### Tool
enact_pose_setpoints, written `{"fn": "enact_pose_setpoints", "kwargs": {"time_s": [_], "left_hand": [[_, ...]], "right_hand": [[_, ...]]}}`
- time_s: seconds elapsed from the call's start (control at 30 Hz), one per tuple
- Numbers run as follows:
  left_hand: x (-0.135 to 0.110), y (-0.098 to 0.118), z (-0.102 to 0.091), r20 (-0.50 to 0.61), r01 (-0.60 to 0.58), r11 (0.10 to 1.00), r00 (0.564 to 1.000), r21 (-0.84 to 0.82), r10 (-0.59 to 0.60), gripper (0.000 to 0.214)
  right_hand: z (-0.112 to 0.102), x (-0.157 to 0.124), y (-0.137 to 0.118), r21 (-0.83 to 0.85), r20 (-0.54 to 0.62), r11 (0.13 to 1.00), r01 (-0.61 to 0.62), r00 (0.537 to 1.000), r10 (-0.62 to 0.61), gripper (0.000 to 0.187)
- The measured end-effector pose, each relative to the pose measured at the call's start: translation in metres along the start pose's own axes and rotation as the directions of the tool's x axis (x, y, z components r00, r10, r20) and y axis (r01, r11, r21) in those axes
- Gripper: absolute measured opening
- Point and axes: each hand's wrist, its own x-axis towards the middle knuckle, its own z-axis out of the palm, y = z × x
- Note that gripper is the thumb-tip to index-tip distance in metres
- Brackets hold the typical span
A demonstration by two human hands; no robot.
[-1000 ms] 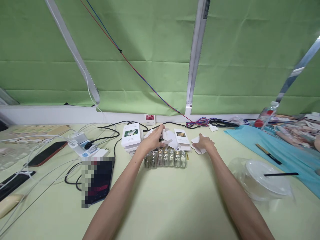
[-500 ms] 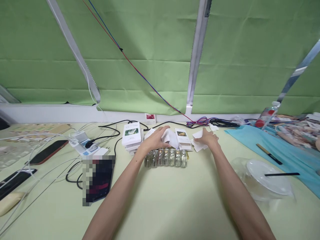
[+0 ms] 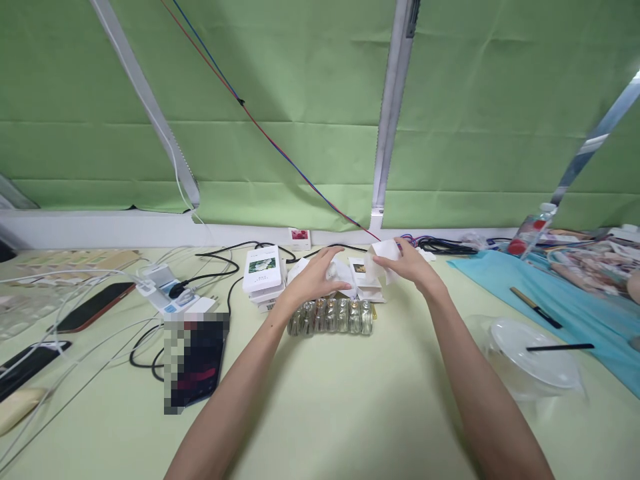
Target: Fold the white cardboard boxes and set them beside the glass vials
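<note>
My left hand [image 3: 320, 275] hovers over crumpled white paper [image 3: 344, 272], its thumb and fingers spread apart. Pinched in my right hand [image 3: 411, 261] is a piece of white paper [image 3: 386, 252], raised beside a small white box with a yellow flower picture [image 3: 361, 268]. In front of both hands lies a row of small clear glass bottles [image 3: 331, 316] standing close together. Left of my left hand is a stack of white boxes [image 3: 263, 270] with a white flower picture on top.
A small white box with a pink picture [image 3: 300, 239] stands at the back edge. Phones [image 3: 97, 305], a power strip [image 3: 177, 293] and cables crowd the left. To the right are a lidded plastic bowl [image 3: 535, 353], a blue cloth [image 3: 505, 280], a knife [image 3: 536, 308] and a bottle [image 3: 533, 230].
My right hand has moved left and up with the white paper, coming nearer the yellow-flower box. My left hand stays in about the same place, its fingers opened wider over the paper.
</note>
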Motion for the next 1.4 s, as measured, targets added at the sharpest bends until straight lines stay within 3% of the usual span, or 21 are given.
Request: {"fn": "enact_pose_setpoints", "kwargs": {"time_s": [0.1,0.2,0.4,0.7,1.1,1.4], "left_hand": [[0.000,0.005,0.002,0.000,-0.027,0.999,1.000,-0.021,0.027,0.097],[0.000,0.008,0.004,-0.007,-0.061,0.997,0.998,-0.053,0.061,0.110],[0.000,0.012,0.002,-0.067,-0.146,0.987,0.988,-0.066,0.142,0.114],[-0.002,0.016,-0.003,-0.062,-0.156,0.981,0.987,-0.119,0.150,0.112],[-0.002,0.015,-0.007,0.002,-0.138,0.974,0.990,-0.177,0.141,0.101],[-0.001,0.007,-0.017,0.065,-0.173,0.909,0.975,-0.378,0.213,0.101]], "right_hand": [[0.001,-0.009,-0.012,0.212,0.065,0.977,-0.006,0.998,-0.008,0.078],[0.002,-0.016,-0.023,0.331,0.212,0.937,-0.114,0.976,0.043,0.078],[0.007,-0.017,-0.023,0.511,0.371,0.853,-0.111,0.923,-0.102,0.076],[0.012,-0.019,-0.023,0.526,0.456,0.847,-0.074,0.865,-0.207,0.069],[0.012,-0.018,-0.022,0.469,0.504,0.875,-0.120,0.850,-0.153,0.078],[0.004,-0.025,-0.028,0.467,0.527,0.877,-0.111,0.831,-0.176,0.077]]}}
